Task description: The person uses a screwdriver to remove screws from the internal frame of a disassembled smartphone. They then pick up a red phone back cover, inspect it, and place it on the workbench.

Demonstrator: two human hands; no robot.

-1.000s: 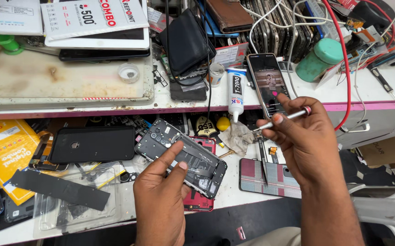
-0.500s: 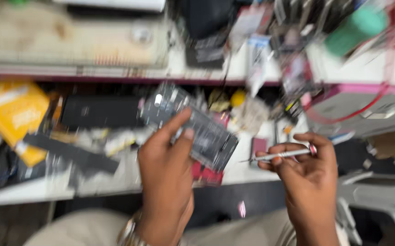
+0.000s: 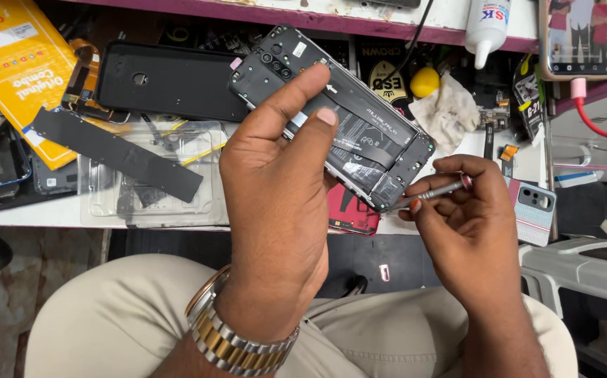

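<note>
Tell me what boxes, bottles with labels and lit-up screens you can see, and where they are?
Yellow flat box: top left on the bench, rectangular, white label patch.
White squeeze bottle: top middle-right on the shelf, blue and red label.
Lit phone screen: top right, upright rectangle, showing a picture of people, red cable below.

1. Black opened phone (image 3: 331, 115), grey labels inside.
2. Silver screwdriver (image 3: 433, 191), red-ringed end.
3. Yellow box (image 3: 20, 66), white print.
4. Black back cover (image 3: 167, 80).
5. Silver-and-gold watch (image 3: 237, 336).
6. Beige trousers (image 3: 121, 315).
7. Yellow ball (image 3: 424, 81).
8. Red cable (image 3: 597, 115).
</note>
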